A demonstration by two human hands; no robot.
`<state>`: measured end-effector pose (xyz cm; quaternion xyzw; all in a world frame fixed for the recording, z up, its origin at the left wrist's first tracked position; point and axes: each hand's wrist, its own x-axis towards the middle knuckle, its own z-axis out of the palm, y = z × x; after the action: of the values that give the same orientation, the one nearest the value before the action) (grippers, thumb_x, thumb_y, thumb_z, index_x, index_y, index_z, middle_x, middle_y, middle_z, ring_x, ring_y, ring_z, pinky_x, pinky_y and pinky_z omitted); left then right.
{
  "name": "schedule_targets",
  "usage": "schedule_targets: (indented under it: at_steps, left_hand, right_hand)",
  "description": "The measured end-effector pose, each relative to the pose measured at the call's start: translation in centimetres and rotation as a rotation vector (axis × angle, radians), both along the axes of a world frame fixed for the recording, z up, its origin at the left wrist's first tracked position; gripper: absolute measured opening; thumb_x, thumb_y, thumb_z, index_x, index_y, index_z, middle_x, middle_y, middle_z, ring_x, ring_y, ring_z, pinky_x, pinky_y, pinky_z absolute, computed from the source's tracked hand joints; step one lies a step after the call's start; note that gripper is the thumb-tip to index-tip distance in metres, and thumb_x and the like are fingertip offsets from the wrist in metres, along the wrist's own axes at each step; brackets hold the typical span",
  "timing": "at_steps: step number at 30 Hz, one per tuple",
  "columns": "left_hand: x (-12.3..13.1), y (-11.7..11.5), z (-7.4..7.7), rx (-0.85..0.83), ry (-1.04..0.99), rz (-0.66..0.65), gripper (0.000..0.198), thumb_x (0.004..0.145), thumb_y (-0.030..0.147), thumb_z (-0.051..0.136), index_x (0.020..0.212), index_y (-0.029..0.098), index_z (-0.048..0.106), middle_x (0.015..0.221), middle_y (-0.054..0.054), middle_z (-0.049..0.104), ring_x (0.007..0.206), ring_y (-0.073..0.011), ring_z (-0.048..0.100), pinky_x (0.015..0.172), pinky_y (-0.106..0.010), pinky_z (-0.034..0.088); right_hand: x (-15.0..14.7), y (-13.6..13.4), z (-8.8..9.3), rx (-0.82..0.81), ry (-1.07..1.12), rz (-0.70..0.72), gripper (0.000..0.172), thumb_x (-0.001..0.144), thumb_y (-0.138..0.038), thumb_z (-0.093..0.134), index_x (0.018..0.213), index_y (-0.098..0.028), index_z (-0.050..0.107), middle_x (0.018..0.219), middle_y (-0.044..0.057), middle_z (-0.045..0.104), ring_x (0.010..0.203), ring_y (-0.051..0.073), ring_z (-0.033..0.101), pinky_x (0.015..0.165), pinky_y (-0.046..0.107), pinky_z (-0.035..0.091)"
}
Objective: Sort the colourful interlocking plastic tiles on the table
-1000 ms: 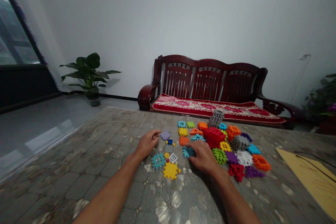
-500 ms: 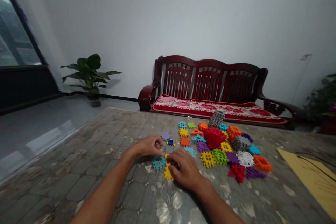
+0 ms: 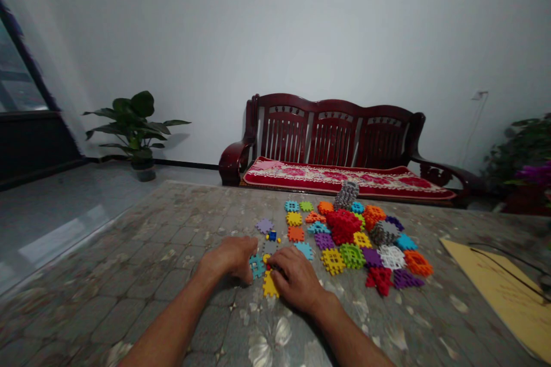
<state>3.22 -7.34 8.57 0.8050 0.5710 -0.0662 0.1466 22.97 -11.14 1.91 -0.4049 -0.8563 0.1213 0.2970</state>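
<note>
My left hand (image 3: pixel 230 258) rests on the table with its fingers curled down onto a teal waffle-shaped tile (image 3: pixel 257 265). My right hand (image 3: pixel 295 281) lies palm down just beside it, fingers bent over a yellow tile (image 3: pixel 269 287) whose edge sticks out under the hand. Both hands nearly touch. Whether either hand grips its tile is hidden by the fingers. A small blue and yellow piece (image 3: pixel 272 236) and a pale purple tile (image 3: pixel 264 225) lie just beyond the hands.
Several coloured waffle tiles (image 3: pixel 353 241) are spread to the right on the patterned table (image 3: pixel 150 275), with a grey stack (image 3: pixel 345 195) behind. A yellow sheet (image 3: pixel 499 287) lies at the right edge. A dark wooden bench (image 3: pixel 336 149) and a potted plant (image 3: pixel 131 123) stand behind.
My right hand moved left from the teal tile near the pile to the yellow tile. My left hand drew back from the purple tile onto the teal one. The view shifted slightly.
</note>
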Motion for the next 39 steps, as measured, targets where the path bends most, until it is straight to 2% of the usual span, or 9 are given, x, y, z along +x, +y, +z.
schedule_targets:
  at_steps: [5,10,15,18,21,25,29,33,39]
  left_hand:
    - [-1.5,0.9,-1.6,0.018,-0.335,0.057,0.04,0.035,0.014,0.074,0.071,0.025,0.062,0.065,0.003,0.059,0.061,-0.0196,0.054,0.058,-0.029,0.036]
    - [-2.4,1.7,-2.5,-0.016,-0.463,0.047,0.04,0.04,0.011,0.068,0.077,0.024,0.063,0.068,0.006,0.058,0.062,-0.0153,0.047,0.057,-0.025,0.032]
    - [-3.0,2.9,-3.2,-0.137,-0.572,0.037,0.034,0.048,0.015,0.068,0.08,0.021,0.06,0.068,0.006,0.055,0.061,-0.0133,0.046,0.054,-0.023,0.031]
    - [-3.4,3.6,-3.7,-0.309,-0.725,0.056,0.028,0.054,0.021,0.067,0.08,0.02,0.056,0.061,0.007,0.052,0.055,-0.0117,0.047,0.052,-0.023,0.034]
    - [-3.6,4.0,-4.1,-0.428,-0.85,0.113,0.033,0.056,0.03,0.07,0.082,0.019,0.054,0.057,0.007,0.053,0.05,-0.0109,0.047,0.05,-0.023,0.037]
    - [-3.9,4.1,-4.2,-0.403,-0.95,0.186,0.036,0.058,0.037,0.073,0.083,0.017,0.056,0.056,0.006,0.056,0.05,-0.0104,0.049,0.048,-0.022,0.036]
    - [-3.9,4.1,-4.0,-0.399,-1.041,0.231,0.034,0.061,0.039,0.074,0.083,0.017,0.059,0.056,0.005,0.056,0.049,-0.009,0.048,0.048,-0.021,0.034]
    - [-3.4,3.9,-3.9,-0.454,-1.106,0.207,0.039,0.061,0.039,0.077,0.088,0.016,0.06,0.061,0.005,0.058,0.05,-0.0081,0.049,0.05,-0.021,0.036]
    - [-2.1,3.4,-3.6,-0.504,-1.172,0.159,0.046,0.06,0.033,0.079,0.096,0.015,0.057,0.06,0.005,0.059,0.05,-0.0076,0.049,0.05,-0.02,0.034]
  right_hand:
    - [0.1,0.0,0.0,0.004,0.012,-0.004,0.02,0.084,-0.013,0.057,0.099,-0.023,0.065,0.097,0.002,0.067,0.096,0.019,0.057,0.086,0.032,0.042]
    - [0.1,0.2,0.1,-0.009,0.013,-0.002,0.02,0.084,-0.012,0.057,0.099,-0.023,0.065,0.096,0.002,0.067,0.095,0.018,0.056,0.086,0.032,0.042]
    - [0.1,0.3,0.0,-0.01,0.019,0.014,0.02,0.084,-0.012,0.058,0.1,-0.023,0.065,0.096,0.002,0.067,0.095,0.018,0.056,0.085,0.032,0.042]
    - [0.2,0.3,0.0,-0.008,0.026,0.014,0.02,0.084,-0.012,0.057,0.1,-0.022,0.065,0.096,0.003,0.067,0.095,0.018,0.056,0.085,0.032,0.042]
    - [0.2,0.3,-0.1,-0.003,0.042,0.017,0.02,0.084,-0.011,0.058,0.098,-0.023,0.066,0.094,0.003,0.068,0.094,0.018,0.057,0.085,0.032,0.043]
    - [0.2,0.3,-0.2,0.019,0.109,0.005,0.021,0.086,-0.009,0.053,0.091,-0.024,0.067,0.089,0.002,0.068,0.091,0.017,0.06,0.084,0.031,0.045]
    - [0.3,0.3,-0.2,0.056,0.174,-0.064,0.024,0.084,-0.008,0.052,0.094,-0.024,0.067,0.091,0.003,0.069,0.091,0.018,0.061,0.083,0.032,0.048]
    - [0.4,0.3,-0.2,0.071,0.233,-0.109,0.029,0.084,-0.013,0.054,0.108,-0.024,0.065,0.101,0.006,0.07,0.096,0.019,0.063,0.087,0.034,0.05]
    - [0.5,0.6,-0.6,0.074,0.245,-0.061,0.062,0.079,-0.015,0.062,0.139,-0.025,0.047,0.139,0.009,0.055,0.129,0.023,0.05,0.109,0.043,0.041]
